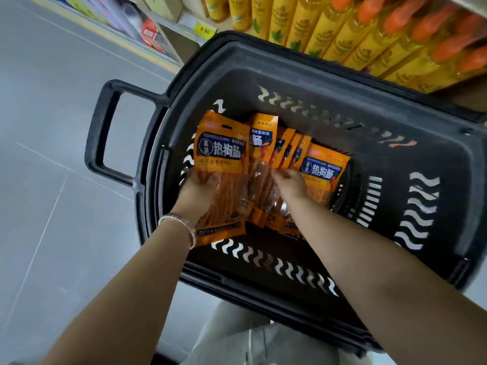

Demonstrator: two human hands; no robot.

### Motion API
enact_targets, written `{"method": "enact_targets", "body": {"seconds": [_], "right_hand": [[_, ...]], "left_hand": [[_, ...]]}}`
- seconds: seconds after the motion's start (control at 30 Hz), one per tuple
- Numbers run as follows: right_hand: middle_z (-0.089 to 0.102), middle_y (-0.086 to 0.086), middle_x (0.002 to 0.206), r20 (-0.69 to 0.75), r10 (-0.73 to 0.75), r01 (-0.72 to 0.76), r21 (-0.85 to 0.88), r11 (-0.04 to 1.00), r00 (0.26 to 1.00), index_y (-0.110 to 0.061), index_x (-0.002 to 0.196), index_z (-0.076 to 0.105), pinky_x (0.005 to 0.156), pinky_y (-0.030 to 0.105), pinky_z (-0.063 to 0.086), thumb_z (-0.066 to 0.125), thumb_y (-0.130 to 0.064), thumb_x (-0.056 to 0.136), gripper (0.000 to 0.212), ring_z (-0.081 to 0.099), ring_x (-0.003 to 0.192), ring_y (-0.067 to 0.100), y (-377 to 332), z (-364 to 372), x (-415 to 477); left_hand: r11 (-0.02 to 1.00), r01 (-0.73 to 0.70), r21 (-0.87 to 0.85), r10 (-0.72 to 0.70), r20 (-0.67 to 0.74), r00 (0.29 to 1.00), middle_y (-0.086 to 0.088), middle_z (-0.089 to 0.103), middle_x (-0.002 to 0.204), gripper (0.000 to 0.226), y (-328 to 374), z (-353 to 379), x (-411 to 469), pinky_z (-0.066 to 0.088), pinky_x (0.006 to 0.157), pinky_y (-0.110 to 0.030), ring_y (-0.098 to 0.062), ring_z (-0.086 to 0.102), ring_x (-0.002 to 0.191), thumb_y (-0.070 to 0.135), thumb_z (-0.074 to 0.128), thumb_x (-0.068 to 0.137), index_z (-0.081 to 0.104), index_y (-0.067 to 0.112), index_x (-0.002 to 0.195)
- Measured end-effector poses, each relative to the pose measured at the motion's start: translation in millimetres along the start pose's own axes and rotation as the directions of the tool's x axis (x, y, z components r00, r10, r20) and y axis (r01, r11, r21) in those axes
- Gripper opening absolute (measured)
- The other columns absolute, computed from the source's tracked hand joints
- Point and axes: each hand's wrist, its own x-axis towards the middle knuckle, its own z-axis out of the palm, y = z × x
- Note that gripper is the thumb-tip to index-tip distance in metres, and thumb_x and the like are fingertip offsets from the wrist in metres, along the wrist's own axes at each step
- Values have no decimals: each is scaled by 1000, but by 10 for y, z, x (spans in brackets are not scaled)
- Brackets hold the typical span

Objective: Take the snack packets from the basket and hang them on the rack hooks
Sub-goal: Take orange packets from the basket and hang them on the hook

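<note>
Several orange snack packets with blue labels lie fanned out inside a black plastic basket. My left hand, with a silver bracelet on the wrist, grips the leftmost snack packet at its lower half. My right hand reaches into the middle of the pile and its fingers curl on the packets there. Another packet lies at the right of the pile, beside my right hand. No rack hooks are in view.
The basket's handle sticks out to the left over a grey tiled floor. A shelf of yellow bottles with orange caps runs behind the basket. A yellow price tag hangs on a shelf edge at the top.
</note>
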Motion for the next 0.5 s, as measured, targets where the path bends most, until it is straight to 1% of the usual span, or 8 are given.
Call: {"method": "enact_targets", "body": {"seconds": [0.07,0.13,0.2,0.27,0.33,0.37,0.43,0.5], "right_hand": [[66,4,99,9,-8,9,-64,998,1000,-15,113,60,70,27,50,60,-38,90,33,63,82,20,-1,37,51],[64,0,90,6,-18,18,-76,997,1000,-15,113,61,62,25,48,59,-31,92,27,60,73,15,15,47,75],[59,-4,83,30,-25,27,-59,998,999,-17,110,58,63,28,50,55,-28,93,20,58,71,13,32,49,41],[58,-3,85,44,-15,14,33,999,999,-24,95,54,71,32,52,53,-26,94,3,59,73,12,71,12,-48],[59,-4,82,-12,0,2,169,986,1000,-32,82,49,71,32,52,57,-24,91,14,59,71,11,108,-93,-191],[62,-2,82,-51,21,-9,234,972,998,-31,82,51,71,33,52,60,-23,88,13,61,71,12,108,-175,-275],[66,4,88,-121,30,11,321,947,992,-22,96,58,73,37,53,64,-18,83,15,65,77,19,90,-376,-453],[67,5,93,-160,24,41,387,921,987,-19,107,59,75,36,53,58,-12,82,26,65,83,23,79,-585,-619]], "left_hand": [[1000,-2,4,2,-4,1000,12,58,90,39,-4,11,20,38,52,-23,-7,55,73,47,50,93,44,32,129],[999,-10,36,10,-13,1000,13,58,89,40,4,20,25,37,47,-19,-4,54,67,49,49,93,43,32,129],[999,-17,40,18,-25,1000,13,57,86,41,15,18,11,39,48,-19,-5,56,66,52,46,93,44,32,129],[1000,2,3,-2,-35,999,15,53,83,46,24,21,-31,40,57,-25,-10,57,75,58,38,93,43,31,131],[1000,6,-19,-6,-28,1000,15,53,83,47,43,10,-108,38,57,-25,-7,53,73,60,32,94,44,33,131],[1000,-11,-23,11,-18,1000,14,55,82,43,58,-4,-149,39,55,-24,-6,54,71,58,32,95,47,33,126],[998,-58,-29,58,13,998,11,60,80,29,108,-38,-240,42,52,-23,-6,57,68,53,37,96,53,34,111],[995,-94,-32,95,54,994,11,60,81,15,173,-62,-351,42,55,-23,-6,58,70,48,43,95,52,37,100]]}}
